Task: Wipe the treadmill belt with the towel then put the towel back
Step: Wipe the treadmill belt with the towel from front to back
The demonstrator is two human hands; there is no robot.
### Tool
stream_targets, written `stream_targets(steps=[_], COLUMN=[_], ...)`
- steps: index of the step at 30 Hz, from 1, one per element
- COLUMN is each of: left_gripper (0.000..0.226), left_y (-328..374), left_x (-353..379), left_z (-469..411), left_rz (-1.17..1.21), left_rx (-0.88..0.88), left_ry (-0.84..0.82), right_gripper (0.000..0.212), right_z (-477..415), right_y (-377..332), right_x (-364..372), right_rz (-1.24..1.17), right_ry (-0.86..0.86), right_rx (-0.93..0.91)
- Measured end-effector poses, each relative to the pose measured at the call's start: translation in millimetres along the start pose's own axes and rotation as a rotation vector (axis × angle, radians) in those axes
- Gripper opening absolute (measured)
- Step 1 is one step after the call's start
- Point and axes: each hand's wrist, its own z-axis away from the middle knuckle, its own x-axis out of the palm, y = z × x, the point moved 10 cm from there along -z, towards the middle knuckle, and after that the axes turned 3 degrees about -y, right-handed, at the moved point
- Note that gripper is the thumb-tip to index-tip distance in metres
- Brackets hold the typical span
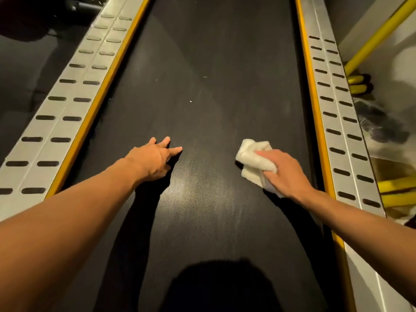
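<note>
The black textured treadmill belt (202, 86) runs away from me up the middle of the head view. My right hand (284, 171) presses a crumpled white towel (252, 159) onto the belt's right half; part of the towel is hidden under the palm. My left hand (155, 159) rests flat on the belt's left half with fingers spread and nothing in it. The two hands are about a hand's width apart.
Grey side rails with dark slots and yellow edging flank the belt, the left rail (67, 104) and the right rail (337, 109). Yellow frame tubes (378, 39) stand beyond the right rail. Small white specks (191, 101) lie on the belt ahead.
</note>
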Motion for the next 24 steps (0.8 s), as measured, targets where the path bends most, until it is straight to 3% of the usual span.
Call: stream_targets(steps=[2, 3, 5, 7, 10, 14, 16, 18, 20, 24], left_gripper=[0.067, 0.068, 0.068, 0.067, 0.065, 0.064, 0.064, 0.063, 0.063, 0.063], left_y=[0, 0, 0, 1, -1, -1, 2, 3, 4, 4], left_x=[1, 2, 2, 2, 2, 1, 1, 0, -1, -3], left_z=[-1, -2, -2, -3, -3, -2, 0, 1, 2, 1], left_rz=[-0.006, -0.014, -0.027, -0.036, -0.041, -0.034, -0.052, -0.059, -0.056, -0.039], left_rx=[-0.006, -0.009, -0.011, -0.010, -0.012, -0.016, -0.014, -0.015, -0.014, -0.012], left_ry=[-0.008, -0.012, -0.012, -0.006, -0.003, 0.002, 0.008, 0.017, 0.013, -0.006], right_gripper=[0.041, 0.040, 0.042, 0.045, 0.060, 0.054, 0.048, 0.044, 0.043, 0.031], right_z=[24, 27, 15, -1, -3, 38, 38, 21, 4, 8], right_y=[-29, -33, -8, 31, 71, 42, 33, 50, 64, 41], right_x=[23, 19, -11, -41, -43, 8, 1, -31, -55, -40], right_rz=[-0.034, -0.078, -0.180, -0.062, 0.128, 0.020, -0.063, -0.091, -0.019, 0.015], right_ry=[-0.123, -0.104, 0.064, 0.205, 0.143, -0.043, 0.019, 0.217, 0.308, 0.187], right_rx=[-0.168, -0.174, -0.041, 0.067, 0.147, 0.078, 0.056, 0.157, 0.227, 0.183])
